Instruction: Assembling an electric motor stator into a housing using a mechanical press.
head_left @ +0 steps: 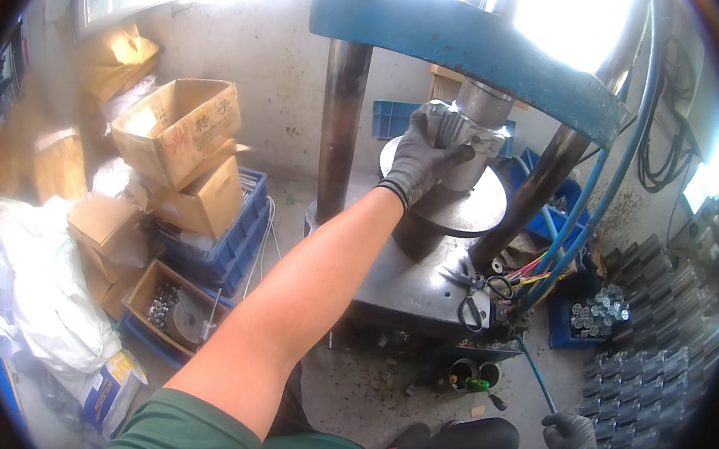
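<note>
My left hand [431, 153], in a dark grey glove, wraps round a finned silver metal housing [475, 139] that looks like a motor casing. The housing stands upright on a round steel plate [482, 206] of a press, right under the cylindrical ram [483, 104]. At the lower right, my right hand [571, 446], gloved the same way, is closed round the end of a long blue lever [537, 375] that slants up toward the press base. The palm side of each hand is hidden.
The blue press crossbeam [464, 44] spans two steel columns. Scissors [475, 295] lie on the press bed beside coloured wires and blue hoses [598, 216]. Cardboard boxes [179, 128] and blue crates stand left. Stacked grey metal housings [639, 403] and a blue bin [567, 327] of metal parts are right.
</note>
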